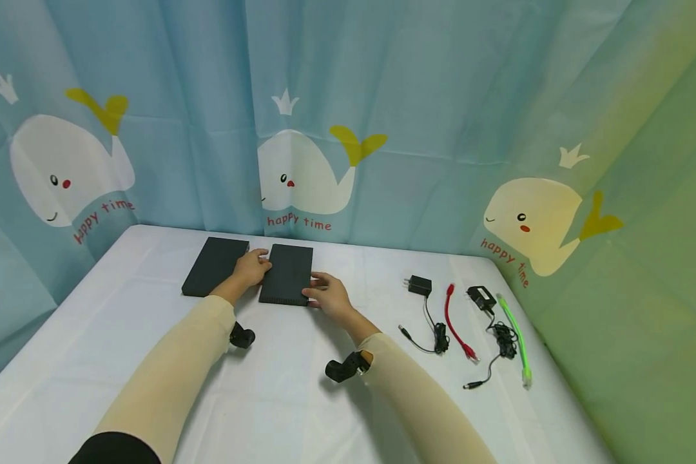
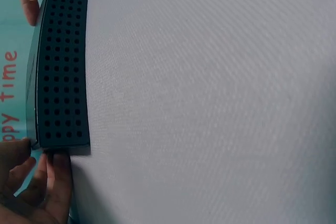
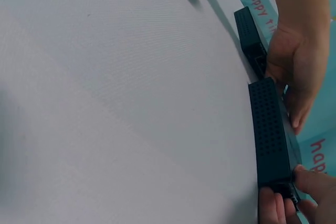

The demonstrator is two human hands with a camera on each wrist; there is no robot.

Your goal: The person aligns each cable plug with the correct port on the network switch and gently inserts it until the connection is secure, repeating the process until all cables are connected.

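Note:
Toward the back of the table lies a flat black vented box, its near edge lined with rows of small round holes. My left hand grips its left side, thumb on the top edge and fingers lower against the side. On the opposite side my right hand pinches the near right part, thumb above and fingertips low at the end face. The perforated face of the vented box fills the left of the left wrist view. A second black box lies just left, partly covered by my left hand.
On the right of the white table lie a black power adapter with a bundled cord, a red network cable, another black adapter and a green network cable. A whale-print curtain hangs behind.

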